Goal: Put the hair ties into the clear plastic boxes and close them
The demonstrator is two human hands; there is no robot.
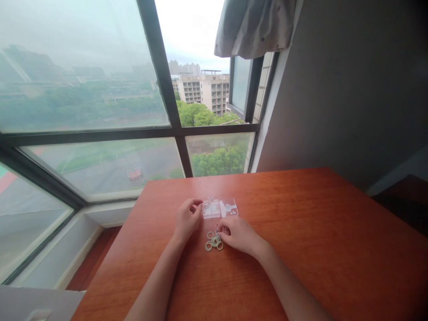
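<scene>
A small clear plastic box point(220, 208) lies on the reddish wooden table point(301, 232), with white shapes showing inside it. My left hand point(186, 219) rests at the box's left end, its fingers curled and pinching that edge. Just below the box sits a little pile of pale rings point(214, 241). My right hand point(238, 233) lies at the right of that pile, fingers curled down onto the topmost rings. What the fingertips hold is too small to make out.
The table stands against a large window point(100, 111) with dark frames, over a white sill point(76, 232). A grey wall point(351, 89) rises at the right. A grey curtain point(254, 26) hangs bunched at the top.
</scene>
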